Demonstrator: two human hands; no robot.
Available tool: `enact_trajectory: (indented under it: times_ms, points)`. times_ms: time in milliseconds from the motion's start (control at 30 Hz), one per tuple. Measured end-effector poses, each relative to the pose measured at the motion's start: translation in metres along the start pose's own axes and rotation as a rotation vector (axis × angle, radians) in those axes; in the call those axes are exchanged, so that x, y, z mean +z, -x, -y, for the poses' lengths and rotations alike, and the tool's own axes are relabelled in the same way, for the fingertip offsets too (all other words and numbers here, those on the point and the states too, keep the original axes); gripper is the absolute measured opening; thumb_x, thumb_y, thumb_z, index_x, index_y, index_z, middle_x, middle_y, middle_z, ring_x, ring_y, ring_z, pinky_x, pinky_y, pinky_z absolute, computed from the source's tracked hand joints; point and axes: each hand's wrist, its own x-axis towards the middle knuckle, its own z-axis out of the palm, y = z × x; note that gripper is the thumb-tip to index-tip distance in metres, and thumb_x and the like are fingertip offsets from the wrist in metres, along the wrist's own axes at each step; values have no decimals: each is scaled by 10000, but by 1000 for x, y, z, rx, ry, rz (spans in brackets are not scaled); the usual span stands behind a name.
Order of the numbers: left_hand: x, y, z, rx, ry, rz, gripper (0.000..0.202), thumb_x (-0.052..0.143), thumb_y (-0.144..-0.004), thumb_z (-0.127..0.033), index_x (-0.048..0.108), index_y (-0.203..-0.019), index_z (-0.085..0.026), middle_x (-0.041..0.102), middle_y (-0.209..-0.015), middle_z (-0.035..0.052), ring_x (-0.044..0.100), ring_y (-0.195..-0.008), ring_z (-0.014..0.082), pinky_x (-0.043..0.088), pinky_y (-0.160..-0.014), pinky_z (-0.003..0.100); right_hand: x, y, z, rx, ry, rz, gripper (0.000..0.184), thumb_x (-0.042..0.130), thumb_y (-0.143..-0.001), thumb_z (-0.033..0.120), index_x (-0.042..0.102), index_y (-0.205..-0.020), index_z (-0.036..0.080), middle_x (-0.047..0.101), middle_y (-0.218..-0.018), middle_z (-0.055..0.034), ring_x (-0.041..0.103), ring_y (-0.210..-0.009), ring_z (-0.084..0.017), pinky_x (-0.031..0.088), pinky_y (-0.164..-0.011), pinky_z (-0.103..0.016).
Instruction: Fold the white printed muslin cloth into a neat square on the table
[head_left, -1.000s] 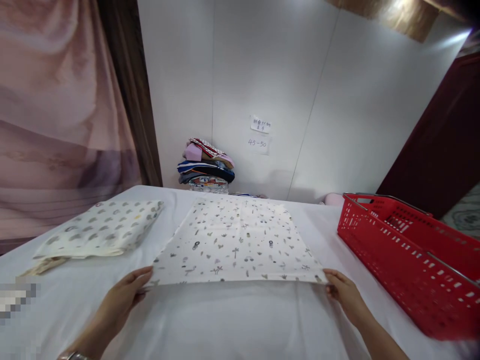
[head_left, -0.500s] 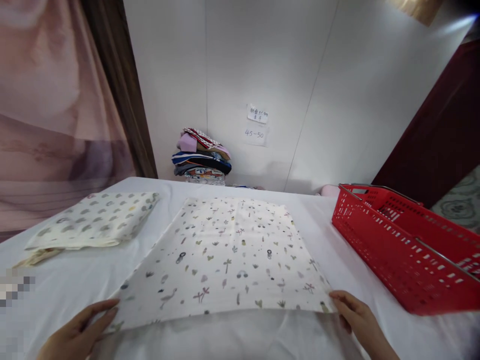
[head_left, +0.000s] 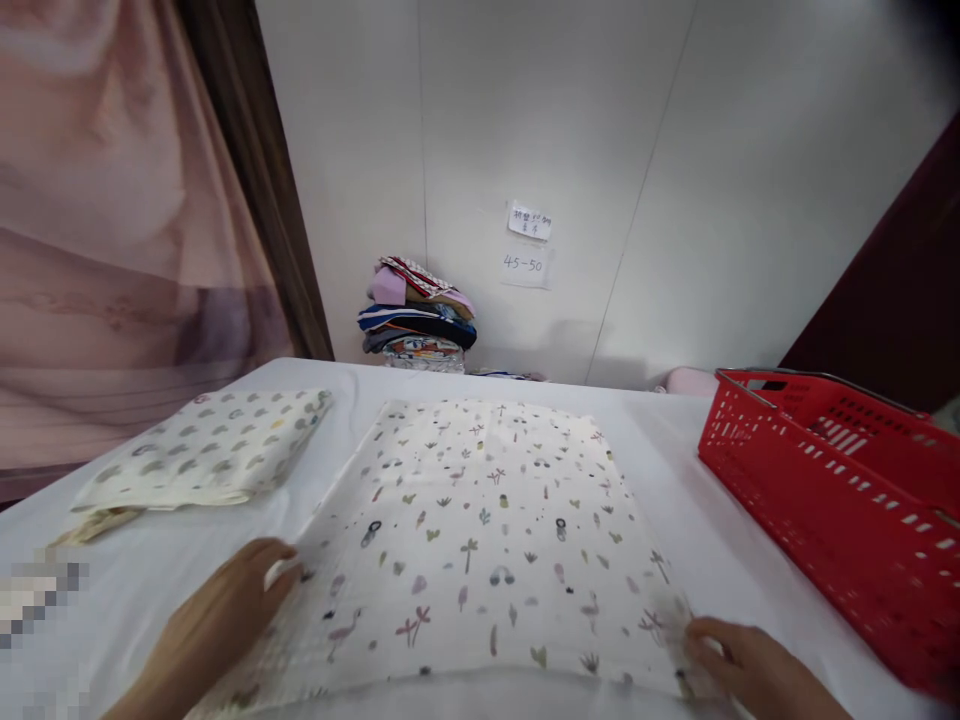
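Observation:
A white cloth (head_left: 480,540) printed with small palms, flamingos and rainbows lies spread in front of me. At its left side edge, my left hand (head_left: 225,625) has thumb and forefinger pinched together on the fabric. My right hand (head_left: 757,665) pinches the opposite edge, close to the near right corner. The near edge of the cloth curves slightly at the bottom of the view.
On the left of the white-covered table (head_left: 667,460) lies a folded cream cloth (head_left: 217,450) with grey-green shapes. A red perforated basket (head_left: 817,510) stands on the right. Beyond the table is a stack of folded fabrics (head_left: 420,315) against the wall (head_left: 540,120).
My left hand has moved forward along the cloth's left edge, away from the near corner. The right hand stays near its corner. The whole view has shifted slightly.

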Motion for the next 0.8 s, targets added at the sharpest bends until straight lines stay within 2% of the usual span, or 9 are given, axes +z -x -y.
enact_trajectory:
  times_ms: [67, 167, 233, 333, 433, 567, 667, 800]
  points:
    - [4, -19, -26, 117, -87, 55, 325, 471, -715, -455, 644, -870, -228, 619, -1089, 66, 598, -939, 255, 439, -812, 330, -9, -21, 13, -23, 29, -85, 305, 548, -718, 485, 705, -862, 267, 696, -788, -49, 620, -772, -276, 423, -686, -338]
    - [23, -55, -61, 251, -141, 121, 328, 410, -780, -401, 623, -940, -210, 591, -1144, 75, 590, -954, 234, 443, -774, 301, -16, -64, 42, -129, 51, -101, 293, 475, -786, 451, 691, -840, 260, 677, -691, -33, 612, -674, -237, 412, -625, -315]
    - [42, -83, -81, 341, -161, 145, 325, 385, -804, -354, 613, -974, -197, 579, -1171, 74, 583, -966, 228, 449, -785, 306, -15, -101, 62, -224, 75, -119, 305, 431, -817, 420, 681, -809, 244, 684, -763, -31, 614, -725, -226, 424, -654, -308]
    - [74, -130, -108, 483, -191, 177, 322, 379, -824, -288, 597, -1032, -175, 591, -1163, 74, 568, -1004, 214, 429, -882, 322, -7, -162, 90, -331, 129, -189, 320, 391, -843, 369, 666, -910, 219, 673, -957, -46, 601, -889, -222, 436, -772, -316]
    - [106, -175, -132, 506, -251, 179, 351, 388, -840, -238, 565, -1129, -146, 586, -1193, 84, 527, -1097, 200, 385, -962, 300, 6, -223, 119, -397, 220, -206, 354, 325, -880, 275, 634, -1033, 197, 633, -1093, -55, 569, -998, -198, 419, -864, -313]
    - [140, -223, -158, 483, -318, 160, 379, 371, -857, -196, 529, -1199, -154, 556, -1241, 93, 493, -1150, 205, 375, -970, 310, 20, -289, 153, -371, 467, -216, 414, 316, -860, 98, 547, -1199, 159, 543, -1256, -72, 467, -1164, -166, 341, -967, -269]
    - [157, -244, -167, 494, -337, 154, 379, 343, -866, -170, 530, -1196, -183, 550, -1245, 87, 479, -1163, 209, 378, -953, 333, 23, -323, 162, -333, 547, -207, 424, 404, -803, 41, 546, -1192, 132, 547, -1233, -121, 464, -1162, -213, 327, -960, -306]
    - [166, -255, -169, 506, -369, 161, 339, 354, -856, -161, 590, -1097, -200, 603, -1129, 90, 525, -1077, 226, 393, -900, 356, 20, -346, 157, -291, 628, -192, 329, 440, -793, 47, 612, -1061, 131, 604, -1085, -148, 542, -1022, -237, 357, -875, -329]
